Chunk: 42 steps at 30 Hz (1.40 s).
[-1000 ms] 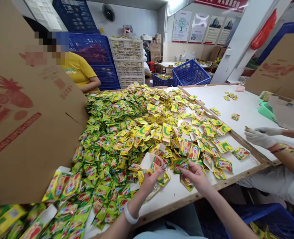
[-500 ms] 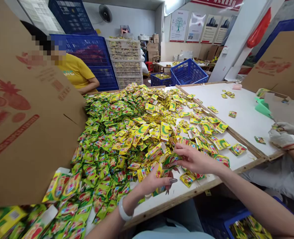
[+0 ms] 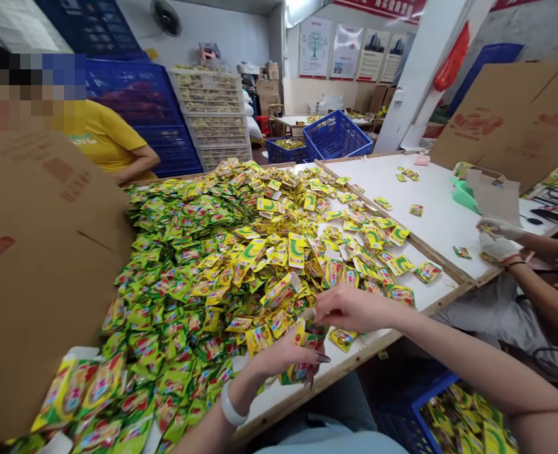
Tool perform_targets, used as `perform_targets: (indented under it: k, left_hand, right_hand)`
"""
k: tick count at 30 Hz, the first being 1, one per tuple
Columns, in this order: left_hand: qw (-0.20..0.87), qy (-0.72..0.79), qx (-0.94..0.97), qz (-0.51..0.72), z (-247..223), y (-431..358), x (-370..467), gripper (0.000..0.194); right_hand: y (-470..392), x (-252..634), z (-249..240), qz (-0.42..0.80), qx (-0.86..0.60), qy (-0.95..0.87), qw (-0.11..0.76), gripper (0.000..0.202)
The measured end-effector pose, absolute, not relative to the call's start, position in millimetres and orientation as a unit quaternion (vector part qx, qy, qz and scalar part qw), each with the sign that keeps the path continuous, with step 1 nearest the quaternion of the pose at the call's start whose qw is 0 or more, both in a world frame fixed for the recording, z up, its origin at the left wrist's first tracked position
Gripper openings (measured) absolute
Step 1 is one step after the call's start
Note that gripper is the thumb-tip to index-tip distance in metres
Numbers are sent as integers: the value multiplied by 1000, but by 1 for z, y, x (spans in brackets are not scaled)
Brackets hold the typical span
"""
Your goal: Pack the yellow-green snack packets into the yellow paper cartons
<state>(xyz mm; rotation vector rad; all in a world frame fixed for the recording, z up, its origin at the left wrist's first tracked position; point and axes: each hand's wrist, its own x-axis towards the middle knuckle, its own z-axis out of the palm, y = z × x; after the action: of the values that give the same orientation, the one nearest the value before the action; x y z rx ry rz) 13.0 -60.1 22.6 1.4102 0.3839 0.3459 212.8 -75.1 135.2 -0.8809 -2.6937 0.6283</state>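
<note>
Small printed carton [image 3: 311, 339], yellow and green with red fruit artwork: one, in the left hand, above the near edge of the table. Thin card by its look; judged light, fairly stiff along its folds, easily crushed across its broad faces, slightly slick if coated. Best hold: low on the side walls, lightly, leaving the mouth free.

Left hand [image 3: 285, 354]: grasping the carton from the side, thumb across the near face.

Right hand [image 3: 349, 309]: fingers bent down at the carton's upper end; whether they pinch a sachet or the card flap, cannot tell.

Green sachets [image 3: 188, 221]: large heap, left of the hands; judged light, soft, slippery, best pinched by a crimped edge.

Yellow cartons [image 3: 296, 251]: many, strewn over the heap and to its right.

Table [image 3: 272, 402]: white top, wood-edged.

Blue crate [image 3: 418, 413]: below the table edge at right, yellow-green packs inside.

Large cardboard box [image 3: 46, 302]: at left, printed red.

Co-worker's gloved hand [image 3: 499, 248]: at the adjoining white table [image 3: 377, 173], right.
</note>
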Motion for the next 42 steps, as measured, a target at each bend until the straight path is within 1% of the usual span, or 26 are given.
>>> perform_targets:
  k: [2,4,6,7,9,11,12,13,15,16,17,18,19,20,22,23,26,28,30,32,34,35,36,38,39,42]
  left_hand:
    - [739,163,634,160,22,-58,14,32]
    - [746,155,626,167,15,-57,17,27]
    - [757,141,616,165,3,-59,23,28]
    - [760,131,614,165,-5,-62,26,35]
    - [744,131,628,186,-22,-69,31,60]
    - [686,180,659,249,-37,-77,32,82]
    - [641,216,677,288,-42,-79,30,84]
    - [590,252,697,321,-47,-79,27,78]
    - [473,306,746,355,-51,-74,20,52]
    - [404,327,776,358,-52,-68,17,40]
    - [331,347,803,354,-53,-60,16,33]
    - [258,367,825,344,-53,-52,16,30]
    - [190,390,839,328,-54,-44,19,30]
    - [130,415,845,311,-54,-37,23,31]
    - [43,457,843,281,-55,-24,34,31]
    - [14,470,840,270,-56,-18,38,30]
    - [-26,469,845,257,-60,-6,40,28]
    - [-23,441,858,263,-61,0,33,20]
    - [-6,413,866,283,-57,4,22,16]
    - [34,398,857,326,-48,5,14,22]
    - [110,396,827,384,-37,1,11,24]
    - [162,396,807,407,-32,-3,10,25]
    - [219,395,787,420,-27,-8,11,26]
    - [326,388,750,424,-19,-18,14,30]
    - [372,382,733,422,-17,-22,15,31]
    - [474,355,679,433,-16,-33,16,35]
  right_hand:
    - [-80,214,121,268,-303,-907,118,27]
    - [-90,214,101,355,-338,-865,104,32]
    - [-102,215,76,418,-388,-812,126,35]
    - [-107,217,64,425,-406,-795,151,36]
    - [-113,230,48,388,-429,-788,213,36]
    - [-110,259,51,316,-465,-786,257,39]
    - [-106,279,60,264,-502,-777,273,40]
    - [-100,302,72,197,-548,-760,287,42]
    - [-88,343,97,-1,-670,-687,282,40]
    - [-82,356,106,-105,-710,-646,258,38]
    - [-78,361,109,-187,-731,-614,229,37]
    - [-74,357,106,-235,-734,-605,200,36]
    - [-71,344,97,-247,-722,-622,173,33]
    - [-68,325,83,-230,-702,-658,150,30]
    - [-62,277,45,-147,-642,-745,106,29]
    - [-59,255,26,-121,-625,-765,94,29]
    - [-50,221,-13,-83,-635,-758,122,24]
    - [-46,228,-21,-75,-649,-741,151,21]
    - [-48,244,-20,-74,-656,-729,180,26]
    - [-55,255,-16,-32,-649,-711,269,34]
    - [-64,255,-11,83,-605,-691,386,39]
    - [-67,250,-8,155,-570,-681,432,41]
    - [-70,244,-6,222,-537,-673,458,42]
    - [-71,228,-2,308,-501,-663,463,42]
    - [-71,222,0,325,-500,-656,462,42]
    - [-65,209,4,314,-520,-646,462,43]
